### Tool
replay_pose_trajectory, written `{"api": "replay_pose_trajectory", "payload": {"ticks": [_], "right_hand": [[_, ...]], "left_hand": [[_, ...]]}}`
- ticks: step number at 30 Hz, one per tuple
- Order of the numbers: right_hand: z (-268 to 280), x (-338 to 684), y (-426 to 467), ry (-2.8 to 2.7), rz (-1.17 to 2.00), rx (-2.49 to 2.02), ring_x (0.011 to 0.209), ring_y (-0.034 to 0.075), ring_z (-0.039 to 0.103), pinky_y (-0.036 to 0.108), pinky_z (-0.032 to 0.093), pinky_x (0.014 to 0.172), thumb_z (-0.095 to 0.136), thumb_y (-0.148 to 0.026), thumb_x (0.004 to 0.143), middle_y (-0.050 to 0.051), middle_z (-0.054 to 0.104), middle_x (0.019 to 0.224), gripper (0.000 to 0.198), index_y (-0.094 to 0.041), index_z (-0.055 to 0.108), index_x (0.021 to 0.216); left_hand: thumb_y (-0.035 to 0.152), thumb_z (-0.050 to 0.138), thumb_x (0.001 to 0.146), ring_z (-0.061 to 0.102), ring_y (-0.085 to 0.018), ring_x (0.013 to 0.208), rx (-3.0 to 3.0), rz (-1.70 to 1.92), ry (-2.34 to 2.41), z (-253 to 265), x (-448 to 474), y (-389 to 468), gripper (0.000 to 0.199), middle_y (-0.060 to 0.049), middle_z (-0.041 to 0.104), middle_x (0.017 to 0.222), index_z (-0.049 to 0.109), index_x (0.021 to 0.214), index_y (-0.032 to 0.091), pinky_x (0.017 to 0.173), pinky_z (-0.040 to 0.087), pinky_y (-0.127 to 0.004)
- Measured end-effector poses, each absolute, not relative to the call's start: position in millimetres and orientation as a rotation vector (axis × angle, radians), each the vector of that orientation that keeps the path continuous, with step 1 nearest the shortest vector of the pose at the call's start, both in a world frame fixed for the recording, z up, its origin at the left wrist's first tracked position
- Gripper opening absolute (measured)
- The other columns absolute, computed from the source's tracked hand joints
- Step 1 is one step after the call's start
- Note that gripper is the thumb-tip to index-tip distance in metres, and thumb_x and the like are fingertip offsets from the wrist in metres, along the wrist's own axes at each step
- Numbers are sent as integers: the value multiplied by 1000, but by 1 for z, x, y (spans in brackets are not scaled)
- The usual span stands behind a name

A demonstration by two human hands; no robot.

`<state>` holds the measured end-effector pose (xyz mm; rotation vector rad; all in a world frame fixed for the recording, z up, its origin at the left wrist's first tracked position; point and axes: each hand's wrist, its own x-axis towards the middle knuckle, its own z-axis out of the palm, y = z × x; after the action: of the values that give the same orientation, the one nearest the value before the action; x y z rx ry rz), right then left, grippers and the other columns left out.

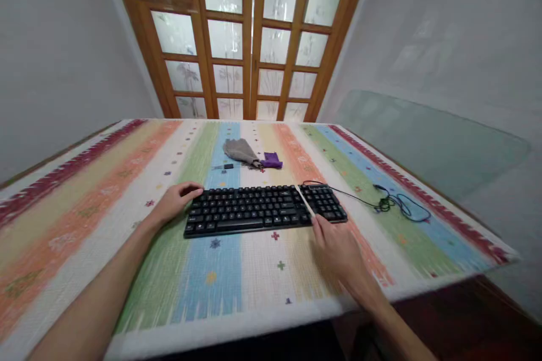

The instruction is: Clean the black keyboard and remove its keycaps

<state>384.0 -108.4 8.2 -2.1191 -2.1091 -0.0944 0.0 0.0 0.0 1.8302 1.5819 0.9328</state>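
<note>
One stick [305, 201] pinched in closed right grip [337, 243], far end over keyboard [241, 207] | keyboard on tabletop [258, 276], ahead-left of right grip | left grip [175, 203] half-curled at keyboard's left end, cannot tell if clamped | cloth [241, 151] and purple packet [271, 161] beyond, between grips | cable [359, 199] right of right grip

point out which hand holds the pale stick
The right hand, gripping the pale stick over the keyboard; the left hand is at the keyboard's left end, without one.
</note>
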Motion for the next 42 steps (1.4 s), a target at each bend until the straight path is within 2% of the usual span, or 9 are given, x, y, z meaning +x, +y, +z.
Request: {"api": "replay_pose_trajectory", "payload": {"ticks": [7, 13, 18, 22, 25, 28, 31, 33, 42], "right_hand": [[3, 394, -129, -2231, -91, -2136, 66, 22, 66, 29, 37, 58, 33, -22, 101, 10, 72, 74, 35, -16, 67, 98], [7, 408, -146, -2227, -50, -2043, 77, 24, 68, 31, 43, 66, 31, -24, 100, 12, 72, 76, 40, -16, 69, 91], [19, 420, -149, -2110, -7, -1981, 68, 23, 69, 31, 42, 59, 29, -31, 99, 10, 72, 75, 44, -18, 69, 84], [31, 419, -145, -2014, 73, -1819, 69, 23, 70, 30, 41, 58, 32, -36, 99, 8, 74, 81, 40, -20, 68, 91], [33, 406, -138, -2047, 124, -1708, 71, 23, 69, 30, 42, 60, 32, -36, 100, 8, 74, 82, 38, -20, 66, 96], [33, 384, -128, -2178, 137, -1626, 70, 23, 67, 29, 40, 60, 30, -33, 101, 8, 71, 75, 39, -18, 64, 89], [36, 357, -114, -2329, 232, -1460, 78, 21, 67, 28, 41, 66, 33, -28, 102, 8, 72, 85, 34, -17, 63, 92], [39, 338, -103, -2412, 286, -1401, 77, 19, 66, 27, 40, 67, 33, -26, 102, 7, 71, 83, 34, -17, 63, 90], [47, 261, -59, -2659, 303, -1267, 84, 20, 69, 26, 41, 69, 36, -32, 102, 9, 74, 93, 36, -17, 67, 94]], "left_hand": [[66, 61, 65, 67, -28, 87, 1816, 951, 1593, 2, 2, 0, 51, -6, 76, 87, 71, 84, 19, 84, 50, -36], [64, 60, 65, 67, -29, 88, 1821, 936, 1602, 3, 3, -2, 50, -6, 75, 88, 71, 85, 19, 84, 49, -36], [63, 60, 66, 67, -29, 87, 1813, 938, 1609, 2, 3, -2, 50, -6, 75, 87, 71, 84, 19, 84, 49, -36], [63, 60, 66, 67, -28, 87, 1815, 947, 1605, 2, 3, -1, 48, -6, 75, 86, 71, 84, 19, 83, 50, -36], [63, 60, 67, 67, -28, 87, 1822, 955, 1593, 1, 3, -1, 48, -5, 75, 86, 71, 84, 19, 84, 50, -36], [63, 60, 66, 67, -28, 87, 1821, 954, 1588, 1, 3, -2, 48, -5, 75, 87, 71, 84, 19, 84, 50, -36], [63, 61, 66, 67, -28, 87, 1818, 958, 1582, 1, 2, -1, 48, -6, 76, 87, 71, 84, 19, 84, 50, -36], [63, 61, 65, 67, -28, 87, 1818, 958, 1578, 1, 2, -1, 48, -6, 76, 87, 71, 84, 19, 84, 50, -36], [62, 63, 66, 67, -27, 86, 1799, 973, 1557, -1, 2, 0, 47, -6, 76, 86, 71, 83, 19, 85, 50, -37]]}}
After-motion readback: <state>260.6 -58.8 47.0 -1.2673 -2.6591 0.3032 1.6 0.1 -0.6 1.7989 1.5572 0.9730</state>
